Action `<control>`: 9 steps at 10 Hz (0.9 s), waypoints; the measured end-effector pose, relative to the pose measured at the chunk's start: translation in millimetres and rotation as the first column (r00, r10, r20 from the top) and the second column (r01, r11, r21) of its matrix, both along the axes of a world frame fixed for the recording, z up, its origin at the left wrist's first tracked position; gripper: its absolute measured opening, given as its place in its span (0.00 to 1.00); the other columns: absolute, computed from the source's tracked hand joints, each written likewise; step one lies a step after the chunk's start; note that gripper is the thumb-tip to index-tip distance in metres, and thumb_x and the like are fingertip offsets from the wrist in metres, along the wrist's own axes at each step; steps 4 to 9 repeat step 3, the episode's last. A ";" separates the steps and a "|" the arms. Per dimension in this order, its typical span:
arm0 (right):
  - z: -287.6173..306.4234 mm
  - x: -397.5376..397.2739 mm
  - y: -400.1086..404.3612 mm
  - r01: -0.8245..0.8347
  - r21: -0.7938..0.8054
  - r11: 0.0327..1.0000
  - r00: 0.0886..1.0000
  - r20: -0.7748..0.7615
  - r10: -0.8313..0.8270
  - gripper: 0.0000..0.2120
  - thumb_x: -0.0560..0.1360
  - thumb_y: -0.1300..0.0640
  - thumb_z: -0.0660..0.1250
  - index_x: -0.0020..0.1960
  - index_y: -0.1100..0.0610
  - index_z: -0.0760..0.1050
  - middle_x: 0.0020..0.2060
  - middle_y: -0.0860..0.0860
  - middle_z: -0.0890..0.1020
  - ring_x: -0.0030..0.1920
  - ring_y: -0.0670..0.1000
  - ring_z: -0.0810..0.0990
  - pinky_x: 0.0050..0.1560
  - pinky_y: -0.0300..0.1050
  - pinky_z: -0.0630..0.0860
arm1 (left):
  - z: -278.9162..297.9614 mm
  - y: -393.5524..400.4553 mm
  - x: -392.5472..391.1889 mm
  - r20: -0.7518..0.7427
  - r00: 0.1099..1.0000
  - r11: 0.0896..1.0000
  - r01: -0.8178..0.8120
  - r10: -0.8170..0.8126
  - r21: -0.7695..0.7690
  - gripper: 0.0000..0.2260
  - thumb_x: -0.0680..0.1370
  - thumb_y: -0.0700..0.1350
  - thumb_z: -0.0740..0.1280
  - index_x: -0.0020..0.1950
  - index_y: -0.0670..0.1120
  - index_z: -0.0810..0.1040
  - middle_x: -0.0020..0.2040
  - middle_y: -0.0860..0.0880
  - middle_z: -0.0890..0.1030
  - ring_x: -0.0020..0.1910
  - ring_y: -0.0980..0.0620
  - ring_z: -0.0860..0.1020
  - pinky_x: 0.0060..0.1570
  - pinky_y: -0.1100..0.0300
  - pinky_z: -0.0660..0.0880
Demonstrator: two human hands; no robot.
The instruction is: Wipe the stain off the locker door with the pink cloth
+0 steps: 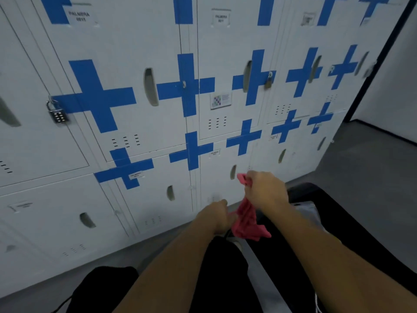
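Your right hand point(265, 188) is closed around the upper end of the crumpled pink cloth point(247, 222), which hangs down from it in front of the bottom row of pale grey metal locker doors point(216, 186) (each crossed with blue tape). Your left hand point(214, 216) pinches the cloth's lower left edge, fingers curled shut. No stain is discernible on the door.

Only 1 view is given: a head-worn wide-angle camera, aimed forward and down, held close to the lockers point(140, 53), whose lowest row is seen tilted above the floor point(372, 177).
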State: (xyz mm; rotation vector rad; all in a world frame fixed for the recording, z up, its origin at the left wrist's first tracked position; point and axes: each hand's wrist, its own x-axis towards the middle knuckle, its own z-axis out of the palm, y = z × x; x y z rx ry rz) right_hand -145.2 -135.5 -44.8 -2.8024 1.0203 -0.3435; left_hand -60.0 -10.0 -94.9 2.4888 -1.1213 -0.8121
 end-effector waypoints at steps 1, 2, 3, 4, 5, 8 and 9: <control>-40.9 -15.1 -10.9 0.050 0.106 0.993 0.994 -0.105 -0.039 0.13 0.79 0.51 0.61 0.60 0.43 0.80 0.51 0.50 0.84 0.48 0.54 0.83 0.43 0.46 0.77 | 4.6 16.3 13.4 0.029 0.999 0.999 0.018 -0.019 0.040 0.30 0.80 0.60 0.62 0.75 0.44 0.66 0.72 0.42 0.72 0.67 0.42 0.73 0.64 0.50 0.71; -70.6 -22.6 -11.6 0.158 0.166 0.973 0.907 -0.414 -0.077 0.16 0.77 0.53 0.59 0.59 0.56 0.78 0.58 0.56 0.82 0.55 0.58 0.82 0.51 0.50 0.79 | 18.9 36.6 31.9 0.096 0.995 0.994 0.030 -0.041 0.107 0.28 0.80 0.57 0.62 0.77 0.46 0.65 0.73 0.43 0.71 0.68 0.43 0.73 0.65 0.49 0.71; -83.3 -23.5 -8.5 0.255 0.183 0.949 0.819 -0.563 -0.112 0.23 0.74 0.52 0.59 0.68 0.56 0.71 0.69 0.57 0.71 0.68 0.62 0.72 0.62 0.58 0.74 | 36.2 56.5 53.1 0.159 0.987 0.990 -0.007 -0.015 0.139 0.23 0.82 0.53 0.61 0.75 0.45 0.67 0.72 0.43 0.72 0.67 0.44 0.74 0.65 0.49 0.71; -83.3 -23.5 -8.5 0.255 0.183 0.949 0.819 -0.563 -0.112 0.23 0.74 0.52 0.59 0.68 0.56 0.71 0.69 0.57 0.71 0.68 0.62 0.72 0.62 0.58 0.74 | 36.2 56.5 53.1 0.159 0.987 0.990 -0.007 -0.015 0.139 0.23 0.82 0.53 0.61 0.75 0.45 0.67 0.72 0.43 0.72 0.67 0.44 0.74 0.65 0.49 0.71; -83.3 -23.5 -8.5 0.255 0.183 0.949 0.819 -0.563 -0.112 0.23 0.74 0.52 0.59 0.68 0.56 0.71 0.69 0.57 0.71 0.68 0.62 0.72 0.62 0.58 0.74 | 36.2 56.5 53.1 0.159 0.987 0.990 -0.007 -0.015 0.139 0.23 0.82 0.53 0.61 0.75 0.45 0.67 0.72 0.43 0.72 0.67 0.44 0.74 0.65 0.49 0.71; -83.3 -23.5 -8.5 0.255 0.183 0.949 0.819 -0.563 -0.112 0.23 0.74 0.52 0.59 0.68 0.56 0.71 0.69 0.57 0.71 0.68 0.62 0.72 0.62 0.58 0.74 | 36.2 56.5 53.1 0.159 0.987 0.990 -0.007 -0.015 0.139 0.23 0.82 0.53 0.61 0.75 0.45 0.67 0.72 0.43 0.72 0.67 0.44 0.74 0.65 0.49 0.71; -83.3 -23.5 -8.5 0.255 0.183 0.949 0.819 -0.563 -0.112 0.23 0.74 0.52 0.59 0.68 0.56 0.71 0.69 0.57 0.71 0.68 0.62 0.72 0.62 0.58 0.74 | 36.2 56.5 53.1 0.159 0.987 0.990 -0.007 -0.015 0.139 0.23 0.82 0.53 0.61 0.75 0.45 0.67 0.72 0.43 0.72 0.67 0.44 0.74 0.65 0.49 0.71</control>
